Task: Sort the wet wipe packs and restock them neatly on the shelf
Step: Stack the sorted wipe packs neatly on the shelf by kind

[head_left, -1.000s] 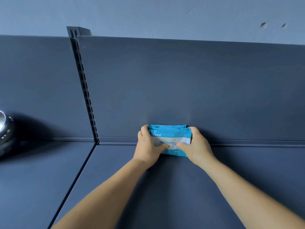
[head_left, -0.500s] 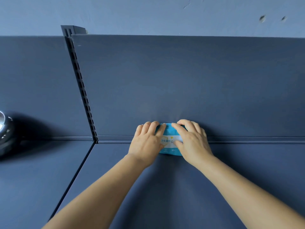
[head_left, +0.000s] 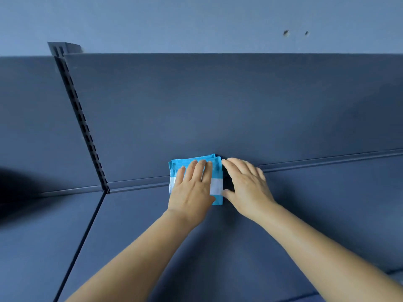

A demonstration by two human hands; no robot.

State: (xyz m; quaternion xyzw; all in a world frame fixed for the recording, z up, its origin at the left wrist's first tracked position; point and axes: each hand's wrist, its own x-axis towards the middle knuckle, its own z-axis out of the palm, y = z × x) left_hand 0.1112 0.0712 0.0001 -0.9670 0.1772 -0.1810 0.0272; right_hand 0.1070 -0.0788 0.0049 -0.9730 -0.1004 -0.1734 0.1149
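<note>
Item: wet wipe packs point(head_left: 218, 171), blue with a white band, a small stack standing on edge on the dark shelf point(head_left: 239, 258) and leaning back against the shelf's back panel point(head_left: 218, 105); how many packs are in the stack cannot be told. Left hand point(head_left: 192, 190): laid flat over the front face of the stack, fingers point(head_left: 199, 168) straight and together, pointing up toward the top edge, pressing rather than gripping; the thumb sits low at the stack's lower right corner. Right hand point(head_left: 246, 188): just to the right of the left hand, fingers extended and loosely spread, fingertips at the upper right corner of the stack, thumb reaching toward its lower right edge; relaxed, not curled round anything, with a dark gap between palm and packs. Both forearms are bare and reach in from the bottom of the view. Left of the left hand: a slotted upright point(head_left: 80, 118) that divides the back panel, and a seam in the shelf running toward the viewer. Above both hands, beyond the top of the back panel: a pale blue wall point(head_left: 196, 22) with two small marks point(head_left: 286, 33) high to the right.
</note>
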